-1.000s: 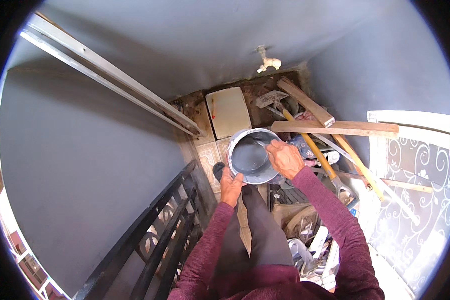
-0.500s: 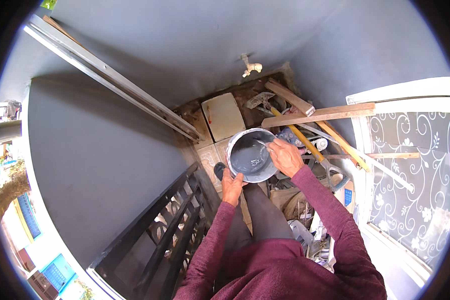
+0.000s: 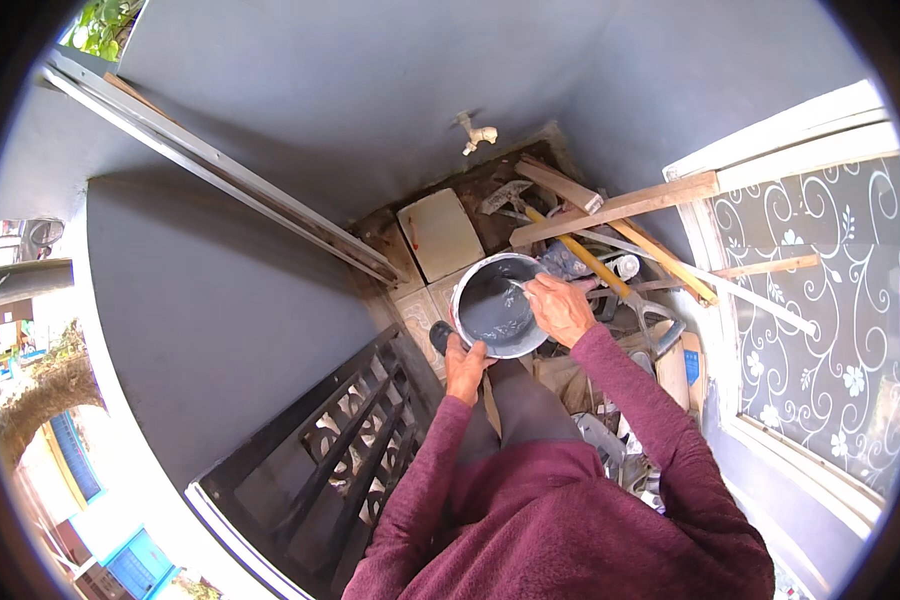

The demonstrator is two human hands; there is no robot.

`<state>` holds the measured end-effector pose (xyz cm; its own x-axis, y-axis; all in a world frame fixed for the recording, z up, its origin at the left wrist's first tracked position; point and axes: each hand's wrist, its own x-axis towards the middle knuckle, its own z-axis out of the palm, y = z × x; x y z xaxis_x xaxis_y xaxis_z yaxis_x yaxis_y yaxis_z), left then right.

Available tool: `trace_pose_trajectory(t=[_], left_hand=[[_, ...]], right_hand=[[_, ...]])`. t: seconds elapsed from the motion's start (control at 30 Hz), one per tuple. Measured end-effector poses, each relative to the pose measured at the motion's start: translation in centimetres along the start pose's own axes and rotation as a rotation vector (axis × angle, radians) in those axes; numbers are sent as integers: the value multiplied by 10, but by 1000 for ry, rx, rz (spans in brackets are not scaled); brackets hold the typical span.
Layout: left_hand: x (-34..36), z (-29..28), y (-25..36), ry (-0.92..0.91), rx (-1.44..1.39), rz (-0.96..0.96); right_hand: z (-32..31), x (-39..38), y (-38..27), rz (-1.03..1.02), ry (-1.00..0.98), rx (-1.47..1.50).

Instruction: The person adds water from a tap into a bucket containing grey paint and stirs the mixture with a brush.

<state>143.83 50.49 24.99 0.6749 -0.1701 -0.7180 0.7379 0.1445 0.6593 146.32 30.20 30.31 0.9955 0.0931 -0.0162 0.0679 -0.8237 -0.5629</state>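
A round bucket [image 3: 511,351] with a pale rim is held in front of my legs. Inside it lies a grey liquid [image 3: 490,314] that looks like paint, with shiny ripples on its surface. My left hand [image 3: 465,370] grips the near-left rim, its thumb over the edge. At the right side of the bucket my right hand [image 3: 562,308] is closed on a thin, light-coloured tool [image 3: 519,287] that reaches into the liquid. The tool's lower end is hidden, so its kind does not show.
Beyond the bucket are a pale square lid [image 3: 440,234] and a wall tap [image 3: 478,135]. Wooden planks [image 3: 620,212] and a yellow-shafted shovel [image 3: 592,262] lean at the right, near a patterned window [image 3: 820,330]. Metal rails [image 3: 220,165] and a dark railing [image 3: 320,450] stand left.
The view has shifted and tilted slightly, so the surroundings sit differently. My right hand has moved slightly with the tool in the bucket; my left hand keeps its grip on the rim.
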Motion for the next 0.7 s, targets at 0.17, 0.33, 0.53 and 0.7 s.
trace_pose_trajectory(t=[0.17,0.33,0.53,0.7], left_hand=[[-11,14,-6,-36,-29,61],[-19,22,-7,-57,-18,53],[-22,27,-4,-21,66,31],[-29,41,0,-81,96,25]], right_hand=[[-8,-32,-4,-38,-138,27],[-12,-23,0,51,4,138],[-28,-51,-1,87,-49,-14],[-19,-63,5,86,7,186]])
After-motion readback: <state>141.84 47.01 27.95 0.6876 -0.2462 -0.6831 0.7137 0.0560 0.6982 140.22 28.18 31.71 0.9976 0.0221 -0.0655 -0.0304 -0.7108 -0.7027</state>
